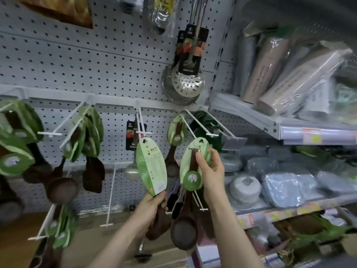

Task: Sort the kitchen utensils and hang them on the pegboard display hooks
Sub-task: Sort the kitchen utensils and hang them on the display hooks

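Gripped in left hand (154,202): carded wooden utensil (151,167). Pinched in right hand (211,171): carded ladle (191,178), near a hook (199,123). Many utensils (85,136) hung already; apparently left to hang, these two.

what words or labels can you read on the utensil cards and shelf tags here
"原", seemingly: round emblem on the right hand's green card.
"HOME SAFE", blurred, unsure: black card above the metal skimmer.
Left hand's pale card: print too small.
Shelf price tags: blurred.
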Demonstrator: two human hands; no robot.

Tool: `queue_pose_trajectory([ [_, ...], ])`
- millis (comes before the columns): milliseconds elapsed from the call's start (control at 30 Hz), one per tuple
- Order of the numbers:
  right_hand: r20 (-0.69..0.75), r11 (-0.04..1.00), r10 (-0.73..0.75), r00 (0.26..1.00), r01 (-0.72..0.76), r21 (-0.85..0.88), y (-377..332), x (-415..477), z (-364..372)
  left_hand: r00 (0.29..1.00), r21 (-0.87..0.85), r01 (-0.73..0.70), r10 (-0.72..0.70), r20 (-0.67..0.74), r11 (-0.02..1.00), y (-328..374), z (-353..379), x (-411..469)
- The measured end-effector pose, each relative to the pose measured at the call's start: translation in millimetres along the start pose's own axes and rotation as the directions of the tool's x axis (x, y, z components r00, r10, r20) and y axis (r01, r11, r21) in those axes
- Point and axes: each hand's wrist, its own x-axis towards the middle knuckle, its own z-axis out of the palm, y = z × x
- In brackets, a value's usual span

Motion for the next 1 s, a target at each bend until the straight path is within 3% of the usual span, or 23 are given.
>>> queue_pose_trajectory([
  [267,0.083,0.999,0.033,0.996,-0.029,-0.041,14,10,-16,0.998,0.102,-0.061,0.059,0.024,0.993,-5,27,21],
  [500,0.067,0.998,0.052,0.996,-0.051,-0.021,24,21,-16,0.998,0.093,-0.057,0.059,-0.017,0.994,-9,24,32],
  [733,0.018,0.989,0.074,0.997,-0.071,-0.128,42,57,3,0.998,0.127,-0.052,0.056,-0.024,0.990,3,15,27],
  [900,-0.025,0.976,0.186,0.982,-0.187,-0.114,51,91,18,0.999,0.088,-0.025,0.027,-0.029,0.996,6,11,30],
  [1000,-0.049,0.967,0.125,0.991,-0.132,-0.218,50,106,25,0.999,0.095,-0.011,0.014,-0.037,0.995,4,14,31],
])
